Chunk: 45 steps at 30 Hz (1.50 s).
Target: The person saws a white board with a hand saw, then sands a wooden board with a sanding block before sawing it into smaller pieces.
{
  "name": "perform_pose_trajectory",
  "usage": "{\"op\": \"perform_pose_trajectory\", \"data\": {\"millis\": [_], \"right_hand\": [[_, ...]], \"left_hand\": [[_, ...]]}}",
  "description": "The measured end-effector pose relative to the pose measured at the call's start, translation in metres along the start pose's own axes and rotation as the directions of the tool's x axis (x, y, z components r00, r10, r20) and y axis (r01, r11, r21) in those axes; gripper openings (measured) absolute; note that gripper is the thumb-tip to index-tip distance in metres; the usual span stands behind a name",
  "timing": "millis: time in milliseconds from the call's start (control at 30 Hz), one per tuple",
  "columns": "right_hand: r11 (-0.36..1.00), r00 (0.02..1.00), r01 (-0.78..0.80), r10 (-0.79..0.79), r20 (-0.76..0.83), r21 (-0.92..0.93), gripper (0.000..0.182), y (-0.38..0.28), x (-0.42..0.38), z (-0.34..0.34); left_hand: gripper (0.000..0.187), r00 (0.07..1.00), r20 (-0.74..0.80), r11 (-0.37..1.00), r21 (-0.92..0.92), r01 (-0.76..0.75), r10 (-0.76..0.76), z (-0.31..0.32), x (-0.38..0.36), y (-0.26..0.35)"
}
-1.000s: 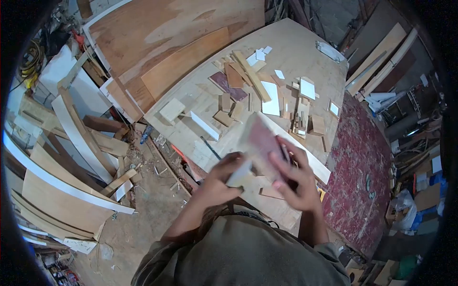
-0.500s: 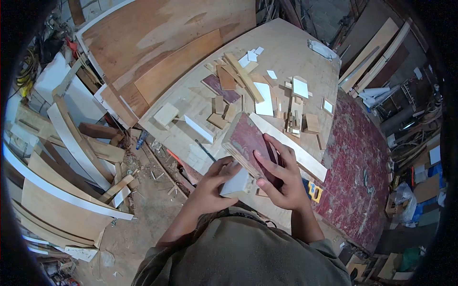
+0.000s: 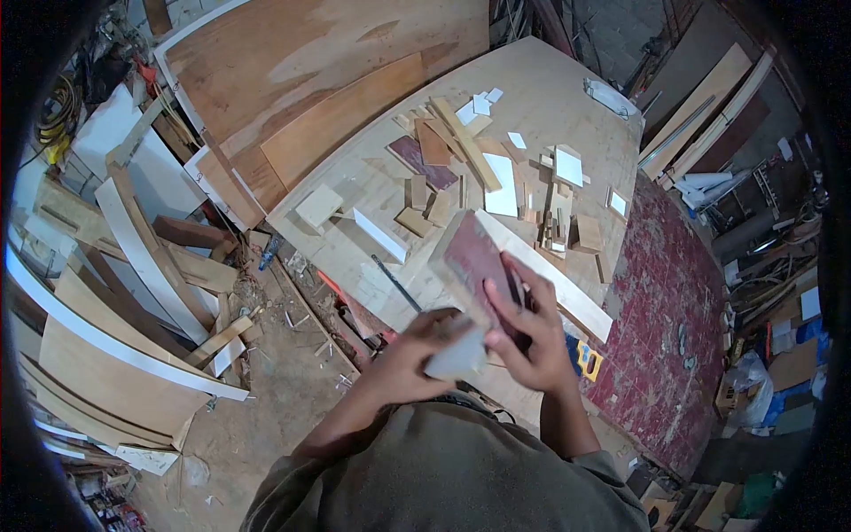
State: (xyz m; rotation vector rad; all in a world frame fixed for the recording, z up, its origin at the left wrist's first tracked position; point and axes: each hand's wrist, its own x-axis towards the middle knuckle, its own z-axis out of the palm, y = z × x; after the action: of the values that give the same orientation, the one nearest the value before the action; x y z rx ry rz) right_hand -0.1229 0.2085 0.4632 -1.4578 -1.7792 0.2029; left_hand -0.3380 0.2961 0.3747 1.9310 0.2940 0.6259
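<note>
Above the near edge of the worktable, my right hand (image 3: 530,332) grips a dark red wooden block (image 3: 479,257) with pale edges, fingers along its right side. My left hand (image 3: 412,355) is closed round a smaller white block (image 3: 459,350), held just below and left of the red one. Motion blurs both the white block and the left fingers. Whether the two blocks touch, I cannot tell. A thin dark rod (image 3: 395,282) lies on the table beyond my left hand.
Wood offcuts (image 3: 434,206) and a long pale board (image 3: 550,279) lie on the worktable (image 3: 532,75). A yellow-handled tool (image 3: 589,362) sits right of my right hand. Curved panels (image 3: 115,355) stand at the left, with debris on the floor (image 3: 257,426).
The view has shifted slightly, so the table appears a little to the right. The white block and left hand have moved right, and the red block has tilted a little.
</note>
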Motion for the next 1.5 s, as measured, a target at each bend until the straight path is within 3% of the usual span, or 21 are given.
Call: {"op": "perform_pose_trajectory", "data": {"millis": [67, 133, 300, 367, 400, 467, 500, 533, 600, 700, 800, 867, 1067, 1133, 1167, 1200, 1267, 1300, 1333, 1400, 1500], "right_hand": [[0.999, 1.0, 0.001, -0.001, 0.013, -0.043, 0.052, 0.009, 0.006, -0.009], [0.947, 0.989, -0.108, 0.133, -0.065, 0.301, 0.051, 0.022, 0.006, -0.01], [0.828, 0.848, -0.278, 0.45, -0.281, 0.488, 0.063, 0.046, -0.034, -0.023], [0.299, 0.734, -0.109, 0.668, -0.126, 0.948, 0.067, 0.048, -0.042, -0.022], [0.294, 0.734, -0.105, 0.668, -0.125, 0.95, 0.067, 0.047, -0.042, -0.019], [-0.019, 0.772, -0.082, 0.631, 0.076, 0.996, 0.068, 0.045, -0.04, -0.014], [-0.141, 0.702, -0.067, 0.697, 0.148, 0.988, 0.068, 0.037, -0.037, -0.012], [-0.146, 0.698, -0.065, 0.701, 0.149, 0.987, 0.068, 0.038, -0.042, -0.009], [-0.252, 0.679, -0.077, 0.695, 0.236, 0.965, 0.067, 0.045, -0.056, 0.002], [-0.292, 0.675, -0.104, 0.681, 0.283, 0.951, 0.066, 0.058, -0.074, 0.012], [-0.323, 0.641, -0.138, 0.692, 0.333, 0.936, 0.064, 0.057, -0.081, 0.015], [-0.253, 0.599, -0.213, 0.729, 0.331, 0.944, 0.064, 0.057, -0.084, 0.017], [-0.218, 0.608, -0.232, 0.728, 0.316, 0.948, 0.064, 0.049, -0.074, 0.019], [-0.234, 0.606, -0.244, 0.721, 0.337, 0.941, 0.065, 0.049, -0.075, 0.02], [-0.254, 0.65, -0.229, 0.679, 0.342, 0.939, 0.065, 0.05, -0.074, 0.02], [-0.274, 0.693, -0.214, 0.634, 0.343, 0.938, 0.065, 0.05, -0.075, 0.021], [-0.295, 0.696, -0.216, 0.622, 0.358, 0.931, 0.064, 0.051, -0.078, 0.022], [-0.313, 0.701, -0.223, 0.607, 0.375, 0.923, 0.063, 0.052, -0.079, 0.023], [-0.315, 0.701, -0.222, 0.606, 0.376, 0.923, 0.063, 0.052, -0.079, 0.022], [-0.309, 0.716, -0.214, 0.596, 0.364, 0.927, 0.063, 0.052, -0.078, 0.021], [-0.222, 0.721, -0.229, 0.616, 0.319, 0.948, 0.066, 0.052, -0.077, 0.017]], "left_hand": [[0.08, 0.997, 0.067, 0.994, 0.108, -0.03, 0.023, 0.007, 0.004, 0.012], [0.08, 1.0, 0.014, 0.979, -0.202, 0.022, -0.02, 0.008, 0.009, 0.012], [0.077, 0.992, -0.124, 0.99, -0.143, -0.021, 0.004, -0.02, 0.009, 0.003], [0.076, 0.992, -0.122, 0.982, -0.187, 0.018, -0.042, -0.026, 0.002, 0.002], [0.075, 0.99, -0.117, 0.971, -0.234, 0.049, -0.078, -0.028, 0.001, 0.003], [0.062, 0.971, -0.143, 0.935, -0.328, 0.136, -0.192, -0.022, -0.01, 0.002], [0.056, 0.933, -0.087, 0.885, -0.359, 0.298, -0.349, -0.021, -0.018, -0.008], [0.05, 0.867, -0.022, 0.807, -0.378, 0.454, -0.498, -0.019, -0.027, -0.018], [0.042, 0.832, 0.007, 0.774, -0.363, 0.518, -0.554, -0.017, -0.04, -0.028], [0.041, 0.87, -0.012, 0.828, -0.314, 0.465, -0.493, -0.017, -0.04, -0.022], [0.04, 0.797, -0.089, 0.797, -0.169, 0.579, -0.598, -0.025, -0.028, -0.014], [0.043, 0.748, -0.321, 0.798, -0.041, 0.602, -0.581, -0.029, -0.03, -0.015], [0.05, 0.671, -0.52, 0.823, -0.12, 0.556, -0.529, -0.039, -0.034, -0.033], [0.061, 0.456, -0.734, 0.812, -0.222, 0.539, -0.503, -0.034, -0.038, -0.055], [0.068, 0.222, -0.808, 0.742, -0.345, 0.575, -0.547, -0.023, -0.037, -0.062], [0.068, 0.224, -0.807, 0.741, -0.341, 0.579, -0.546, -0.026, -0.048, -0.07], [0.069, 0.578, -0.217, 0.477, -0.808, 0.346, -0.787, -0.035, -0.074, -0.092], [0.071, 0.866, -0.06, 0.203, -0.978, 0.048, -0.496, -0.023, -0.068, -0.107], [0.071, 0.865, -0.06, 0.204, -0.978, 0.049, -0.498, -0.011, -0.064, -0.103], [0.076, 0.808, 0.011, -0.014, -1.0, 0.004, -0.59, 0.016, -0.058, -0.092], [0.084, 0.766, -0.027, 0.115, -0.991, 0.061, -0.642, 0.038, -0.048, -0.072]]}}
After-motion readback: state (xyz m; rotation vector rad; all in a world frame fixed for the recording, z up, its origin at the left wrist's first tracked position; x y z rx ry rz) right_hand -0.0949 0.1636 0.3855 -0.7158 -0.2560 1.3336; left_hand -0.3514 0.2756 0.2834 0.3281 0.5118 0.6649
